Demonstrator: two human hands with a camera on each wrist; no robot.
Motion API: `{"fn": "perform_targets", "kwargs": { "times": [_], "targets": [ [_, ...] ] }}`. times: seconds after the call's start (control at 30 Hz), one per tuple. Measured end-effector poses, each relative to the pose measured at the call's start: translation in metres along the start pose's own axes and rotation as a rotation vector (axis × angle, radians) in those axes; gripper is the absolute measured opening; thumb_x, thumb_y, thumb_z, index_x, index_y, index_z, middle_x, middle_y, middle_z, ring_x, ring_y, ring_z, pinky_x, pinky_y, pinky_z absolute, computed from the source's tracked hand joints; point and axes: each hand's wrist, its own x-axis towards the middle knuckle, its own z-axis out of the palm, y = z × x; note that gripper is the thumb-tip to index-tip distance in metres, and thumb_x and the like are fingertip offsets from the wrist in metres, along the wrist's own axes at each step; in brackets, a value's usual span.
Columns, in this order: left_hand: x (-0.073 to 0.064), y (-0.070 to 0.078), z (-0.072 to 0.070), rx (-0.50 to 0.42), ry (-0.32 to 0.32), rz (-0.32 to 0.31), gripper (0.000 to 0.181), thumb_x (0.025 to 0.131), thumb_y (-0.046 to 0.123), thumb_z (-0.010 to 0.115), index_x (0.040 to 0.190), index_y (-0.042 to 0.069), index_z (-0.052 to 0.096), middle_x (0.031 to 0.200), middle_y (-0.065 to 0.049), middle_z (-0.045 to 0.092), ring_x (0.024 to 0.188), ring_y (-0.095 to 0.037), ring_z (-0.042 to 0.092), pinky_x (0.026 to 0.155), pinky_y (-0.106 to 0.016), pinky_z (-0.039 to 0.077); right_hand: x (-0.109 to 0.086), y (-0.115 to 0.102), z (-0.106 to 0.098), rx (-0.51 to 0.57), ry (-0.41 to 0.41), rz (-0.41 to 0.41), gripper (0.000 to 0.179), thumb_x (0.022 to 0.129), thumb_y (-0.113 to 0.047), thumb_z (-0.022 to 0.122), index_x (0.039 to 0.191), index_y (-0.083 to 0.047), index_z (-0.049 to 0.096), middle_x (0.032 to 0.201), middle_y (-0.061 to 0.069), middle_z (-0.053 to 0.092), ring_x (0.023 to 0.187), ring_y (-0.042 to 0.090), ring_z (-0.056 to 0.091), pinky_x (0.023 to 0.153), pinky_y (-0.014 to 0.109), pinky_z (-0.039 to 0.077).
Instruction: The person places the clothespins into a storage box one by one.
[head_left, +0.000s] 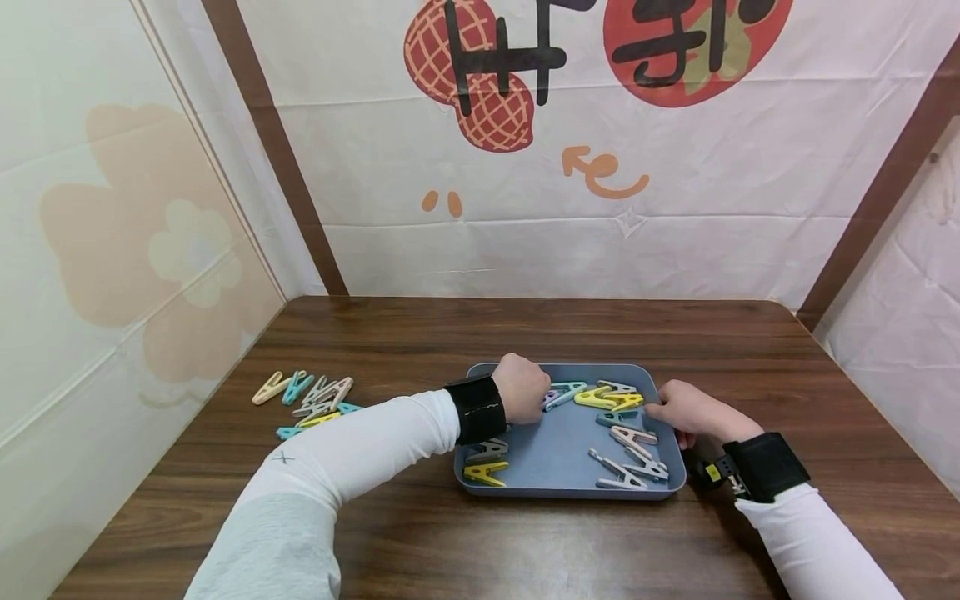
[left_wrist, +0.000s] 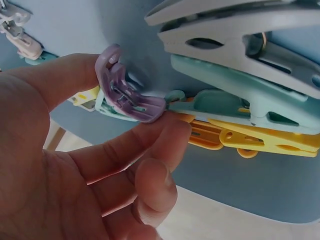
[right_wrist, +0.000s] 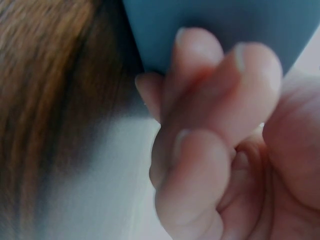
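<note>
My left hand (head_left: 522, 388) is over the back left part of a blue-grey tray (head_left: 551, 454). In the left wrist view, its thumb and fingertips pinch a small purple clothespin (left_wrist: 131, 100). Close beside that lie grey, teal and yellow clothespins (left_wrist: 270, 137) inside the tray. At the tray's right side, my right hand (head_left: 705, 410) holds the rim, thumb on top and the other fingers curled against the outer wall (right_wrist: 150, 35). Yellow clothespins (head_left: 596, 397) sit at the back of the tray, with pale ones (head_left: 621, 475) towards the front right.
A loose pile of clothespins (head_left: 322, 398), in beige, grey, teal and yellow, lies on the wooden table (head_left: 405, 533) to the left of the tray. Two more clothespins, grey and yellow (head_left: 486, 473), are in the tray's front left corner. Printed cloth walls (head_left: 525, 258) stand behind and beside the table.
</note>
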Motion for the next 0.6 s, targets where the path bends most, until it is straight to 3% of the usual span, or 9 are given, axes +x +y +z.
{"fn": "perform_targets", "kwargs": {
  "times": [0.2, 0.33, 0.6],
  "targets": [
    [0.0, 0.0, 0.003, -0.001, 0.012, -0.015, 0.032, 0.087, 0.042, 0.066, 0.066, 0.02, 0.06, 0.053, 0.007, 0.043, 0.051, -0.008, 0.044, 0.045, -0.024, 0.031, 0.001, 0.001, 0.0, 0.001, 0.004, -0.001, 0.025, 0.097, -0.015, 0.054, 0.076, -0.004, 0.058, 0.051, 0.003, 0.054, 0.041, 0.011, 0.052, 0.043, 0.027, 0.046],
    [-0.004, -0.006, 0.006, -0.033, 0.061, -0.009, 0.034, 0.085, 0.049, 0.067, 0.069, 0.02, 0.062, 0.053, 0.008, 0.041, 0.05, -0.007, 0.043, 0.043, -0.023, 0.028, 0.001, 0.002, 0.001, 0.007, 0.006, 0.001, 0.024, 0.097, -0.014, 0.054, 0.075, -0.004, 0.058, 0.051, 0.003, 0.053, 0.04, 0.01, 0.051, 0.043, 0.026, 0.046],
    [-0.038, -0.029, -0.015, -0.198, 0.118, -0.079, 0.041, 0.087, 0.053, 0.066, 0.069, 0.017, 0.057, 0.054, 0.007, 0.034, 0.047, -0.009, 0.038, 0.042, -0.024, 0.024, 0.0, 0.0, 0.0, 0.008, 0.005, 0.003, 0.024, 0.097, -0.014, 0.054, 0.075, -0.004, 0.058, 0.052, 0.003, 0.053, 0.041, 0.01, 0.052, 0.043, 0.026, 0.046]
  ]
}}
